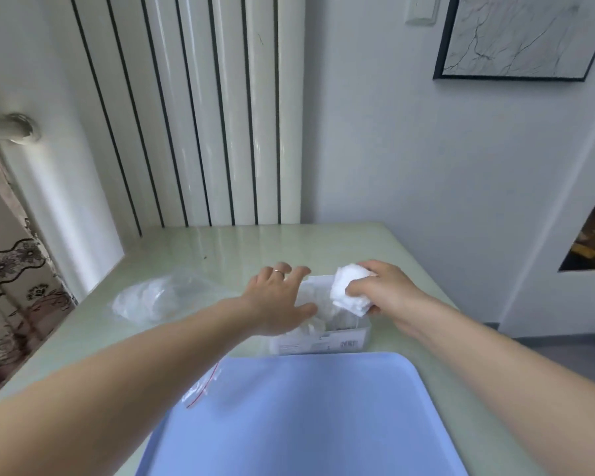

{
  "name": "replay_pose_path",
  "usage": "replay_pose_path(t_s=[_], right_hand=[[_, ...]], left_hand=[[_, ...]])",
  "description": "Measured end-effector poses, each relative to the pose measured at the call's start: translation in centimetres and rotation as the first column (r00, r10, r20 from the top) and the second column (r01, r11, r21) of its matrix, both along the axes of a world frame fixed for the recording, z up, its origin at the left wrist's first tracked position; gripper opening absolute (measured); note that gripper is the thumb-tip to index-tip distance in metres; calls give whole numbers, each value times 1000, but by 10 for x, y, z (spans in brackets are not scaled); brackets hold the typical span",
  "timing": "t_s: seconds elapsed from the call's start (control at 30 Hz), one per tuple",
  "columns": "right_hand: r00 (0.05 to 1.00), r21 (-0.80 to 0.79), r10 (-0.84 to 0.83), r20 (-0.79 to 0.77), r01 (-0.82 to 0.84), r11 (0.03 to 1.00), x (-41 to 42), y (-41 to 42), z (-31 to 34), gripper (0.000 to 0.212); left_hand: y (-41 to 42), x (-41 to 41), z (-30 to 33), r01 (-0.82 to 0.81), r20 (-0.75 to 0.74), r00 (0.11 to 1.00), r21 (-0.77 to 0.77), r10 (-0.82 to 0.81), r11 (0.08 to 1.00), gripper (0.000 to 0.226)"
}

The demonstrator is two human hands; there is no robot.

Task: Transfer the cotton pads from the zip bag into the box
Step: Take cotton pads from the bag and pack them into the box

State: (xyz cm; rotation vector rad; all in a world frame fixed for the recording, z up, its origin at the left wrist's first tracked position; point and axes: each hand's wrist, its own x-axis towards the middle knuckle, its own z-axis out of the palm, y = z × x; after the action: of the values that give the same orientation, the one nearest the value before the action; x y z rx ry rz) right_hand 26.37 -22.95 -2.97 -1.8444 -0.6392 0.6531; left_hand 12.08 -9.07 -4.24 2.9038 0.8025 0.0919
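A clear plastic box (349, 340) stands on the pale green table, just beyond a blue tray. My right hand (389, 292) grips a thick bunch of white cotton pads (349, 290) right above the box's open top. My left hand (277, 297) reaches over the box's left side with fingers spread and straight, and a ring shows on one finger. A clear zip bag (152, 297) with white pads inside lies on the table to the left. Another clear zip bag with a red strip (200, 388) lies under my left forearm, at the tray's left edge.
The blue tray (306, 417) fills the near table in front of me. A white ribbed radiator (193, 108) and a wall stand behind the table (220, 249). The table's left edge drops off beside a patterned curtain (14, 293).
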Motion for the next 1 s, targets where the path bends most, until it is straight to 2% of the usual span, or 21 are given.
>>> replay_pose_path(t_s=[0.07,0.13,0.2,0.4,0.6,0.7,0.8,0.9,1.0], right_hand=[[988,-125,-11,154,31,992,5,3,0,50],[958,-255,65,278,8,967,4,7,1,41],[931,-321,143,337,-29,947,2,13,2,31],[823,-453,336,459,-108,885,-3,29,3,19],[660,-632,493,566,-36,774,-10,45,1,37],[599,-741,609,519,-39,670,-17,54,6,38],[612,-828,686,394,-87,554,-20,60,8,27],[681,-796,618,393,-84,599,-18,64,0,24],[780,-729,519,348,-123,673,-19,65,-15,38]], left_hand=[[-3,6,-8,-26,-38,999,-1,26,1000,72],[-2,9,-15,-76,-47,996,-16,75,997,75],[0,12,-21,-121,-61,991,-39,119,992,78],[-3,18,-30,-183,-93,981,-134,172,974,85],[2,19,-31,-158,-97,985,-173,143,972,89],[10,17,-28,-132,-143,984,-197,104,971,89],[16,12,-24,-93,-192,980,-195,55,976,87],[21,5,-24,-38,-190,982,-174,5,984,85],[24,3,-27,-4,-152,988,-164,-21,986,85]])
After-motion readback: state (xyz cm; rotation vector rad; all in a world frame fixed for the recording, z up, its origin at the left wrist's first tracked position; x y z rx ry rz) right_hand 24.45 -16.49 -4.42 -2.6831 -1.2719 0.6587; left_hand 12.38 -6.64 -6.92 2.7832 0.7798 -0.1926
